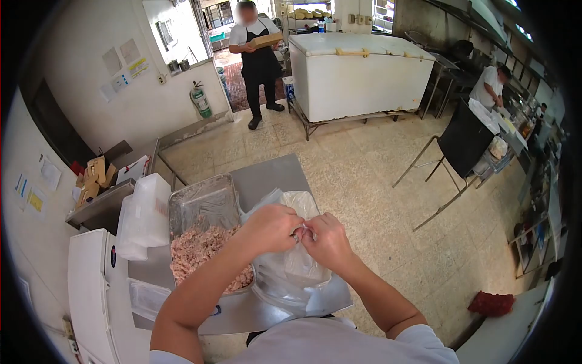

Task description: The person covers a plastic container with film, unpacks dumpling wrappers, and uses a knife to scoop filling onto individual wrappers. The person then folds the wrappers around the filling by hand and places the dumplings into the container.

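My left hand (pixel 274 229) and my right hand (pixel 329 241) meet over a clear plastic bag (pixel 282 284). Fingers of both are pinched closed on a bit of its thin plastic. Whitish contents show through the bag, which lies on the steel table (pixel 273 174); what they are I cannot tell. Left of it, partly behind my left forearm, stands a metal pan (pixel 202 184) with pale pink ground meat (pixel 197 252) in its nearer part.
Plastic containers (pixel 150 206) stand left of the pan, and a flat clear bag (pixel 147 298) lies nearer. A person (pixel 260 60) holding a cardboard box stands by the doorway. Beyond the table are a chest freezer (pixel 364 85) and a black chair (pixel 464 139). Another person (pixel 488 88) works at right.
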`<move>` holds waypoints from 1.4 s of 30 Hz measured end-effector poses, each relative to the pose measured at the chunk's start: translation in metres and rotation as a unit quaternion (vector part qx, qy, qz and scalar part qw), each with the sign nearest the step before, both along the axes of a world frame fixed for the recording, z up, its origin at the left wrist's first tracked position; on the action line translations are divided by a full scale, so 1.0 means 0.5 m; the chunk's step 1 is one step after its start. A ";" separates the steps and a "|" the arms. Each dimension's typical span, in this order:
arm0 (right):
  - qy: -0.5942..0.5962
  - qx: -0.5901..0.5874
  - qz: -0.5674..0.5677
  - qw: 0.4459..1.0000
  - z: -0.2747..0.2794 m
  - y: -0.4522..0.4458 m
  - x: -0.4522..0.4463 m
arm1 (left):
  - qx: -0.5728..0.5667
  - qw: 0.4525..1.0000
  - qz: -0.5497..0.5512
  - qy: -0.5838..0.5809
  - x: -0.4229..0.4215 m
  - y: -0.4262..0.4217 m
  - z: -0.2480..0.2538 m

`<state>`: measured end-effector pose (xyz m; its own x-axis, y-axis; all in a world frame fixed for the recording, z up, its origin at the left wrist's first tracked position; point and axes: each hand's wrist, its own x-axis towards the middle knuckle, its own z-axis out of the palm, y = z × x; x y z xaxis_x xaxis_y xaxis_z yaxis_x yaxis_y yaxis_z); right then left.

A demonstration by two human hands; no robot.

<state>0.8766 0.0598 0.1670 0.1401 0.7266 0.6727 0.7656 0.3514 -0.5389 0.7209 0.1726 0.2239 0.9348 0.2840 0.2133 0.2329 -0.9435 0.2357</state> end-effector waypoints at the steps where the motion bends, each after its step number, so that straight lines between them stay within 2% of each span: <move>1: 0.004 -0.003 0.005 1.000 0.002 -0.002 0.001 | 0.003 1.000 -0.004 0.007 0.000 0.000 0.001; 9: -0.002 -0.006 0.019 1.000 0.008 -0.005 0.001 | 0.027 0.999 -0.037 0.016 -0.002 0.008 -0.005; 12: -0.012 0.005 0.016 1.000 -0.001 -0.002 0.002 | 0.015 0.999 -0.044 -0.012 0.001 0.018 -0.021; 15: -0.019 0.023 0.016 0.999 -0.007 0.001 0.003 | -0.045 0.998 -0.035 -0.024 0.005 0.021 -0.022; 18: -0.011 0.040 0.024 0.999 -0.009 0.001 0.003 | -0.101 0.994 -0.014 -0.029 0.008 0.024 -0.033; 24: 0.000 0.087 0.039 0.995 0.000 0.008 0.008 | -0.221 0.968 0.110 -0.051 0.013 0.022 -0.072; 25: 0.005 0.085 0.037 0.996 0.002 0.008 0.009 | -0.226 0.965 0.119 -0.062 0.013 0.018 -0.076; 28: 0.013 -0.026 0.026 0.999 0.034 -0.003 0.019 | -0.237 0.958 0.140 -0.084 0.012 0.004 -0.056; 31: -0.089 -0.065 0.000 0.994 0.051 0.001 0.017 | -0.226 0.958 0.156 -0.081 0.014 -0.007 -0.031; 34: -0.089 -0.008 -0.022 0.996 0.027 0.015 0.010 | -0.195 0.959 0.193 -0.077 0.026 -0.008 -0.037; 37: -0.060 0.015 -0.031 0.998 0.012 0.011 0.005 | -0.192 0.949 0.241 -0.070 0.038 -0.012 -0.045; 40: -0.008 0.099 -0.023 0.995 -0.012 0.012 0.008 | -0.213 0.939 0.264 -0.062 0.040 -0.012 -0.049; 42: 0.134 0.062 -0.007 0.989 -0.033 0.001 0.002 | -0.233 0.931 0.273 -0.065 0.039 -0.015 -0.053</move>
